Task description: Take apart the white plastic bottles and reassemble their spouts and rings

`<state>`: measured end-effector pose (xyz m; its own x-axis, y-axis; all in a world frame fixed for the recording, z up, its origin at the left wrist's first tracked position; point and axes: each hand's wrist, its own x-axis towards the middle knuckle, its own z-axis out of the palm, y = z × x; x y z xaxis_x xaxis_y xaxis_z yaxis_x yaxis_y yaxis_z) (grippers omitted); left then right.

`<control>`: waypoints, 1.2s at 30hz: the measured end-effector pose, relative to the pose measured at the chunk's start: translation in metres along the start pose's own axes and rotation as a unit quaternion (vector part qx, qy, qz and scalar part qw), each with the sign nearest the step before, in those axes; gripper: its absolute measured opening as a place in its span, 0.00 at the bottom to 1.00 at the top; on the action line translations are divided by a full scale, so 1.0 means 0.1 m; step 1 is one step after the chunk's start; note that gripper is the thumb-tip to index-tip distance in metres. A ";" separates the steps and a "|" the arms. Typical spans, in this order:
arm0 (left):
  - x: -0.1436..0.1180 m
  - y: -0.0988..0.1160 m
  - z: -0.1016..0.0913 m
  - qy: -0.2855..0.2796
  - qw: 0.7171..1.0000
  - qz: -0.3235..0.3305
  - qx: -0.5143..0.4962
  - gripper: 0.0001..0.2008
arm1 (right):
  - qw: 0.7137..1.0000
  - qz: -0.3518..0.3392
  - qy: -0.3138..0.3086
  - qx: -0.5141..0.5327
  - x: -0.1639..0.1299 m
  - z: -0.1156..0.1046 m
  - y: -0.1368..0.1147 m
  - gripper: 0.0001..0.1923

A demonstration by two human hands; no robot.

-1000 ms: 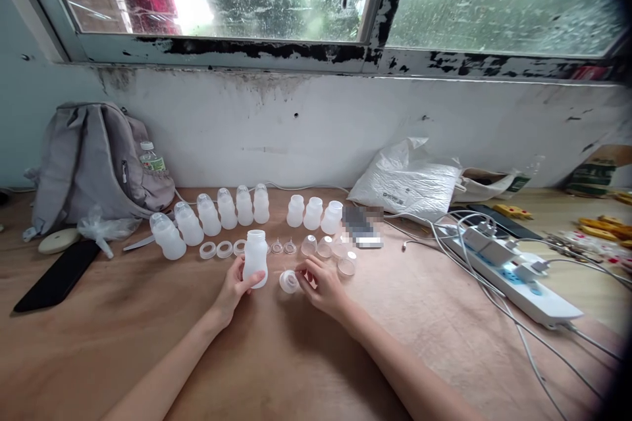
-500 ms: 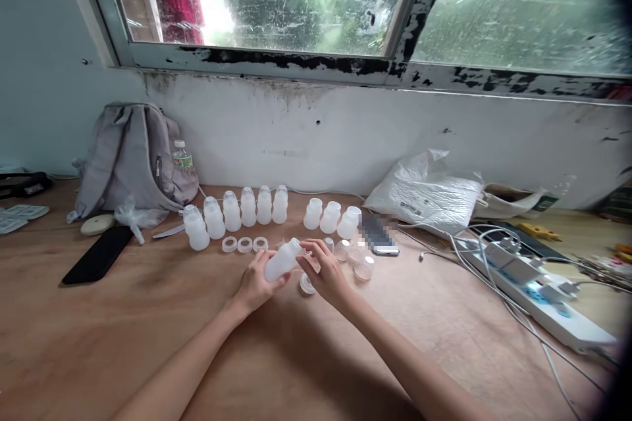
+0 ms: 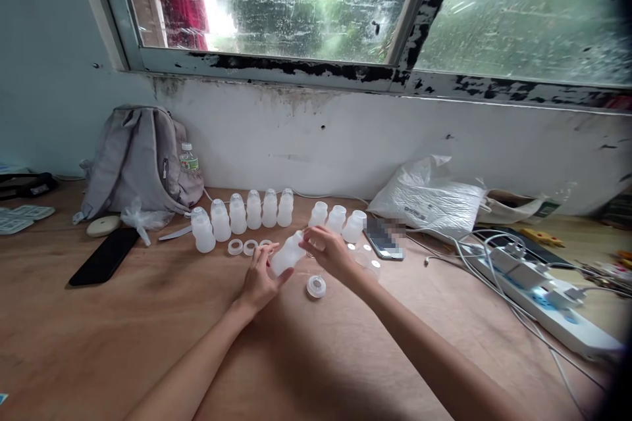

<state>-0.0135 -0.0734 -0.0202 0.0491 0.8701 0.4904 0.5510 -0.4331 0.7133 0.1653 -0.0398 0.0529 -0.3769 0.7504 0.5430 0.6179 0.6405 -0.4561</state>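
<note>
A small white bottle (image 3: 288, 254) is gripped around its lower body by the left hand (image 3: 259, 279) and tilted, neck up-right, above the table (image 3: 99, 342), so the mouth is presented to the right hand (image 3: 330, 253). The right fingertips are pinched narrow at the neck; whether a small part is held cannot be told. A white ring cap (image 3: 316, 286) lies on the table just below, near both hands. Capped bottles (image 3: 237, 214) are lined up behind, loose rings (image 3: 243, 247) before them.

Daylight from window (image 3: 316, 6) before me, glare at pane centre. My view bends at edges, dark corner right, soft shadows.
</note>
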 end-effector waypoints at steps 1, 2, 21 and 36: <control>0.00 -0.01 0.01 0.015 1.000 0.003 0.000 0.25 | 1.000 -0.011 0.016 -0.023 0.10 -0.05 0.03 0.07; 0.01 -0.03 0.01 0.026 1.000 0.007 0.001 0.26 | 0.998 -0.013 0.039 -0.056 0.20 -0.10 0.07 0.06; -0.04 -0.10 0.08 -0.004 0.988 0.117 0.098 0.17 | 0.935 0.029 -0.042 -0.351 0.94 0.35 0.89 0.05; -0.05 -0.09 0.07 -0.057 0.979 0.144 0.134 0.19 | 0.974 0.099 -0.005 -0.203 -0.27 0.34 0.34 0.16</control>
<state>-0.0127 -0.0726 -0.0325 0.3196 0.7480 0.5816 0.6984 -0.6008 0.3890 0.1728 -0.0322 -0.0013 -0.2285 0.8553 0.4650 0.9001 0.3676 -0.2338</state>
